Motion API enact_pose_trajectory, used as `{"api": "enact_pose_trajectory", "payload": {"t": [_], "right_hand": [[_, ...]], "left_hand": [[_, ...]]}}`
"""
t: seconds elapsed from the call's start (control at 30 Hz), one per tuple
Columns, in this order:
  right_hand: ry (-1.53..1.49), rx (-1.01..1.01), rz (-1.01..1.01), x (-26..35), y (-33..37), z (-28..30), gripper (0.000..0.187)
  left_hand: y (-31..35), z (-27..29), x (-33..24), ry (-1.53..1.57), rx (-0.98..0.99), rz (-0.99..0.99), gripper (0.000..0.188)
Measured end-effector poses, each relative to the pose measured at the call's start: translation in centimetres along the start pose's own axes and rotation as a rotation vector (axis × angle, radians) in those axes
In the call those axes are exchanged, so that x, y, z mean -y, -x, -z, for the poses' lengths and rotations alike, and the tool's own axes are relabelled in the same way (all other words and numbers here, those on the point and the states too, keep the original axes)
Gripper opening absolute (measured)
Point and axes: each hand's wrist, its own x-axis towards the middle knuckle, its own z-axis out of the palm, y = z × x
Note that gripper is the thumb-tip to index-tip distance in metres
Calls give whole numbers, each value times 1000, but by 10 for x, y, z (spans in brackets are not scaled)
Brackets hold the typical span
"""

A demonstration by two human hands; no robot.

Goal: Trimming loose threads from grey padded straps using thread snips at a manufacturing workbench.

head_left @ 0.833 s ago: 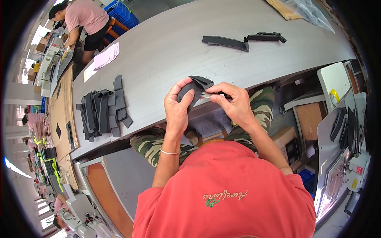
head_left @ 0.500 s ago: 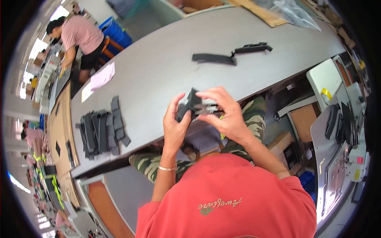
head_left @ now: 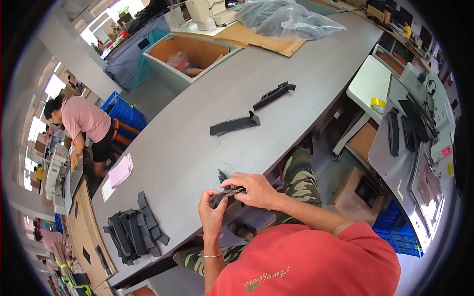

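Over the table's near edge, my left hand pinches a dark grey strap piece, its fingers closed and part of it hidden. My right hand is closed around small metal thread snips, whose blades reach to the strap by my left fingertips. One end of the dark piece sticks up beyond the fingers. Loose threads lie on the tabletop just past my hands. Farther off are a flat dark strip and a second, bulkier dark strip.
A pile of dark grey straps lies on the grey table at left, near pink papers. Cardboard and a clear plastic bag rest at the far end. A co-worker in pink bends at the left. Yellow tape sits at right.
My view has shifted, so the table shows more of its far end. The hands have drawn closer together, and the snips now meet the strap piece in my left fingers.
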Motion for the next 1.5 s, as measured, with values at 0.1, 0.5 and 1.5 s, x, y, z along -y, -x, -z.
{"api": "enact_pose_trajectory", "payload": {"t": [0.1, 0.5, 1.5], "right_hand": [[94, 7, 5, -6, 0, 1, 38], [98, 11, -40, -18, 5, -12, 17], [-161, -97, -212, -20, 8, -21, 14]], "left_hand": [[-3, -4, 6, 11, 40, -33, 15], [1, -10, 8, 164, 80, 36, 16], [6, -14, 20, 169, 113, 13, 11]]}}
